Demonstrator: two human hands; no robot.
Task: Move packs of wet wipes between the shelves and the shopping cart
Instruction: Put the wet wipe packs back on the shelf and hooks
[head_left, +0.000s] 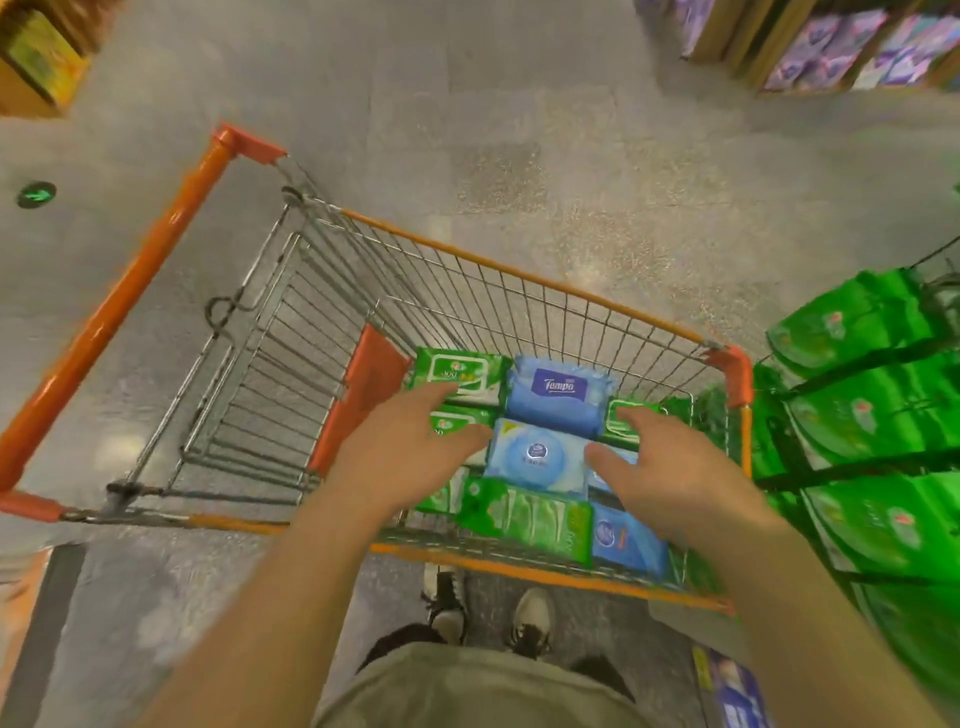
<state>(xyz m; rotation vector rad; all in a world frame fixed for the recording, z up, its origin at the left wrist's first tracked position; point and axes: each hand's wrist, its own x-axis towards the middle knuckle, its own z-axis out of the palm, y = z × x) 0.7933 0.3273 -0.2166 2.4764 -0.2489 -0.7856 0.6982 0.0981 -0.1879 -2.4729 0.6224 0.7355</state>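
A wire shopping cart (524, 275) with orange trim stands in front of me, its right end filled with packs of wet wipes. A light blue pack with a round lid (537, 460) lies in the middle, with a blue Tempo pack (558, 395) behind it. Green packs (460, 374) lie at the left, and another green pack (530, 519) sits at the front. Both hands reach into the cart with spread fingers. My left hand (400, 452) hovers over the green packs left of the light blue pack. My right hand (670, 467) is just right of it. Neither holds anything.
Green bagged goods (872, 415) hang on a rack right of the cart. Shelves with purple packs (841, 47) stand at the far right, a yellow display (36, 62) at the far left. The cart's left half holds nothing. My feet (488, 613) are below the cart's near edge.
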